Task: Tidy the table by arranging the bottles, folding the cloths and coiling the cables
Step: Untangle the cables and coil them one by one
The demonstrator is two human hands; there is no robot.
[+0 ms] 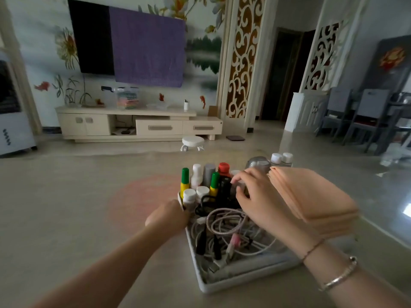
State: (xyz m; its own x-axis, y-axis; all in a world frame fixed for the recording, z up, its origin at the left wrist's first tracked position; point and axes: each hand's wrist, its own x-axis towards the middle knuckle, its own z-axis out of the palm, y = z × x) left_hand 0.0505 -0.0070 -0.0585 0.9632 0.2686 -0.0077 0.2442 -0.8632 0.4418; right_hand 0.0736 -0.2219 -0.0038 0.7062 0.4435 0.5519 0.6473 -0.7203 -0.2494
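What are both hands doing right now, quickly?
Left hand: grips the tray's left rim beside the bottles.
Right hand: open, fingers spread over the bottles and cables, holding nothing visible.

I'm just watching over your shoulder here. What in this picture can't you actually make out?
- Left hand, head view: its fingers are hidden behind its own knuckles at the tray edge; grip unclear.
- Bottles: labels too small and blurred to read.
- Cables: tangled, so their number is uncertain.
- Right hand covers the bottles behind it.
- Cloth stack: motion-blurred.
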